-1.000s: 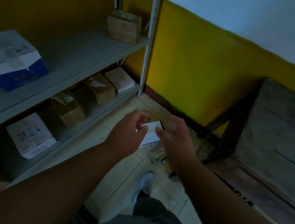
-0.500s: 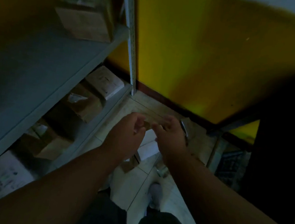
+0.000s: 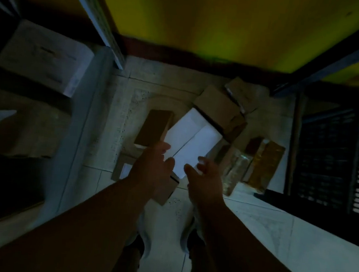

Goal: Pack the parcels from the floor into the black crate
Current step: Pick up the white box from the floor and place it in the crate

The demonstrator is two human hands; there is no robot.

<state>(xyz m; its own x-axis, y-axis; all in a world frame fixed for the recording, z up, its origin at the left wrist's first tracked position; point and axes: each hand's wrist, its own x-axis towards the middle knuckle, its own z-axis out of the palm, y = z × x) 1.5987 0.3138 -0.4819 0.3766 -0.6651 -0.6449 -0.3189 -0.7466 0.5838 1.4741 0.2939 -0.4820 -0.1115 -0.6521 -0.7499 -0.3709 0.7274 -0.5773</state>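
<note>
Just beyond both sets of fingertips, on the tiled floor (image 3: pixel 263 234): white parcel (image 3: pixel 192 141), flat among brown cardboard parcels (image 3: pixel 218 109). Left hand (image 3: pixel 152 172) and right hand (image 3: pixel 205 180) loosely spread, gripping nothing. Right of the fingers, well apart: black crate (image 3: pixel 327 156). Left: shelf unit (image 3: pixel 79 110).

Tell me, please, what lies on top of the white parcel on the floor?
A brown cardboard box overlaps the far end of the white parcel. The left hand and right hand cover its near edge, so whether they touch it cannot be seen.
</note>
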